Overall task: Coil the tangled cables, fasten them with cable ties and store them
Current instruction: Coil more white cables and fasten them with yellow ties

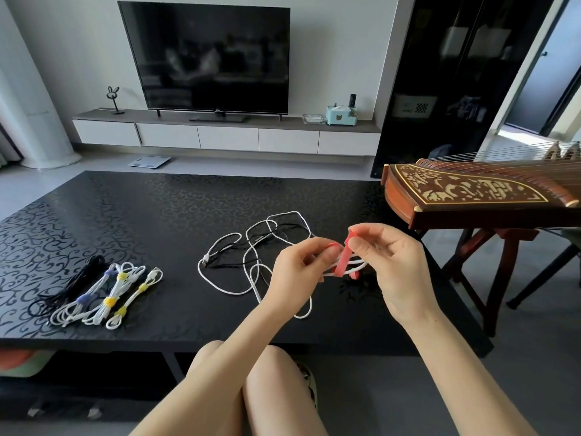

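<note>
My left hand (298, 269) pinches a folded bundle of white cable (355, 265) just above the black table (157, 209). My right hand (386, 262) grips a red cable tie (342, 262) that loops around those white strands between the two hands. The rest of the white cable (229, 278) trails in loose loops on the table, tangled with a thin black cable (267, 237). At the left lie several finished bundles: a black one (72, 284) and white ones (103, 297) bound with purple and yellow ties.
A wooden zither (471, 193) on a stand juts over the table's right end. Beyond the table are a TV (207, 58) on a low white cabinet (226, 136) and a scale (149, 161) on the floor. My knees (251, 388) sit below the table's front edge.
</note>
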